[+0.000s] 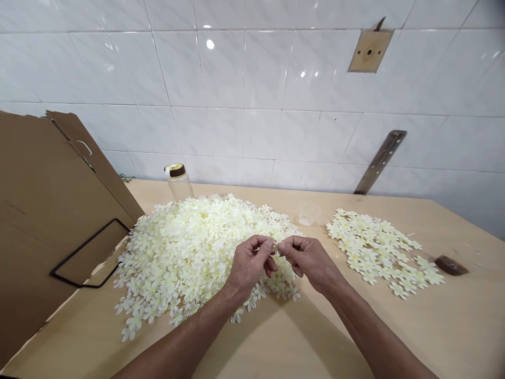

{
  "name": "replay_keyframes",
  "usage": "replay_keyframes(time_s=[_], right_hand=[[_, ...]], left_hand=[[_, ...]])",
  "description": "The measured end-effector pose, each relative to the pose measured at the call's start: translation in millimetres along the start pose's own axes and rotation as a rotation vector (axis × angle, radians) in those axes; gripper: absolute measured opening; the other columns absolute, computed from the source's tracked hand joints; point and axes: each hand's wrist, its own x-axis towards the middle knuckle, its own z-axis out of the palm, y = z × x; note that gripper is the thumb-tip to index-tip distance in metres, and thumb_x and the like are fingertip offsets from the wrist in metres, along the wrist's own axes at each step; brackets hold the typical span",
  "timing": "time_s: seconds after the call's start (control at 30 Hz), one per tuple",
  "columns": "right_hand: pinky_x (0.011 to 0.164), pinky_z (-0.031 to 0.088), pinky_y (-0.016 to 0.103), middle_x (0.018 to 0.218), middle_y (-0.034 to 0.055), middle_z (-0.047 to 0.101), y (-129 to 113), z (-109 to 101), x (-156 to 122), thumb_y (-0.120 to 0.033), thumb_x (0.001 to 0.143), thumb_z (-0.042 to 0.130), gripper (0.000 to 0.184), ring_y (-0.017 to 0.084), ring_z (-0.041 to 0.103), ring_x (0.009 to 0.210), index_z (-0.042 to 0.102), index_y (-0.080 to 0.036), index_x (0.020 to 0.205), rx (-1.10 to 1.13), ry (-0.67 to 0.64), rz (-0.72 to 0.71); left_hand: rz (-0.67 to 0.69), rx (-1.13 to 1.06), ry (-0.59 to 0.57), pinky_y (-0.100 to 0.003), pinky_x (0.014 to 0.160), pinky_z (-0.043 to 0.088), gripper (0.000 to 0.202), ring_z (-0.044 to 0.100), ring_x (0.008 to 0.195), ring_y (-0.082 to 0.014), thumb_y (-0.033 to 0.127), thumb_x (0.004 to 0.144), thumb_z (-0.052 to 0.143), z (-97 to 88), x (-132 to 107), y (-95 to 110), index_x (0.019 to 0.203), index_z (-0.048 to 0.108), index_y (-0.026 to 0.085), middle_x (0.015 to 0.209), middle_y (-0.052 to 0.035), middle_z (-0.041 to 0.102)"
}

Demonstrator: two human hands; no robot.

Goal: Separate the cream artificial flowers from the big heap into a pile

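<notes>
My left hand [254, 263] and my right hand [310, 258] meet in front of the right side of a big heap of pale yellow-white artificial flowers [193, 247]. Thumb and fingers of both are pinched together, almost tip to tip. Something tiny and pale shows between the fingertips, too small and too covered to name. To the right of my hands lies a flatter, smaller spread of the same flowers [363, 247]. Behind the fingers, a small clear plastic cup [309, 215] sits on the table.
A cardboard box [51, 210] stands at the left, a black wire frame [67, 266] against it. Behind the heap is a bottle [180, 184] with a brown and yellow lid. A perforated metal strip [381, 163] leans on the tiled wall. A dark brown object [452, 266] lies far right.
</notes>
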Motion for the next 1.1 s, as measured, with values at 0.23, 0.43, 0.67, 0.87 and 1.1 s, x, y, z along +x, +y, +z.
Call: replay_keyframes(time_s=[0.23,0.43,0.67,0.87,1.1], right_hand=[[0.037,0.032,0.021,0.047,-0.004,0.049,-2,2,-3,-0.056,0.071,0.078,0.045,0.008,0.041,0.039,0.058,-0.018,0.058,-0.052,0.005,0.044],[0.038,0.033,0.022,0.049,-0.0033,0.048,2,1,0,-0.063,0.077,0.07,0.054,0.007,0.039,0.039,0.052,-0.018,0.054,0.06,-0.058,0.041],[0.039,0.029,0.022,0.054,-0.0035,0.045,1,-2,0,-0.062,0.076,0.072,0.05,0.007,0.034,0.045,0.057,-0.017,0.06,0.138,-0.034,0.062],[0.042,0.033,0.022,0.063,-0.0032,0.044,0,-1,-1,-0.061,0.08,0.069,0.046,0.01,0.038,0.052,0.071,-0.017,0.09,-0.047,-0.063,0.034],[0.04,0.018,0.021,0.058,-0.0078,0.032,-5,5,-3,-0.061,0.084,0.065,0.052,0.005,0.021,0.046,0.07,-0.014,0.106,0.115,-0.117,0.045]], left_hand=[[-0.058,-0.094,-0.027,-0.023,0.048,0.045,0.029,0.055,0.051,-0.0122,0.041,0.081,0.071,-0.6,0,1,0.08,0.065,0.013,0.059,-0.0027,0.062],[-0.041,-0.083,0.088,-0.021,0.046,0.043,0.029,0.052,0.048,-0.0107,0.041,0.082,0.071,-3.4,5,2,0.079,0.064,0.013,0.052,0.0,0.059],[0.028,-0.116,0.214,-0.02,0.044,0.043,0.028,0.051,0.047,-0.0104,0.04,0.08,0.072,-6.3,9,5,0.075,0.059,0.016,0.051,0.0025,0.056],[0.024,-0.094,0.204,-0.02,0.044,0.041,0.032,0.049,0.045,-0.0095,0.046,0.077,0.074,-5.6,9,3,0.077,0.063,0.015,0.05,0.0024,0.056],[0.072,0.016,0.153,-0.02,0.044,0.042,0.033,0.048,0.044,-0.0093,0.047,0.082,0.07,-3.6,4,-5,0.084,0.069,0.015,0.05,0.0018,0.057]])
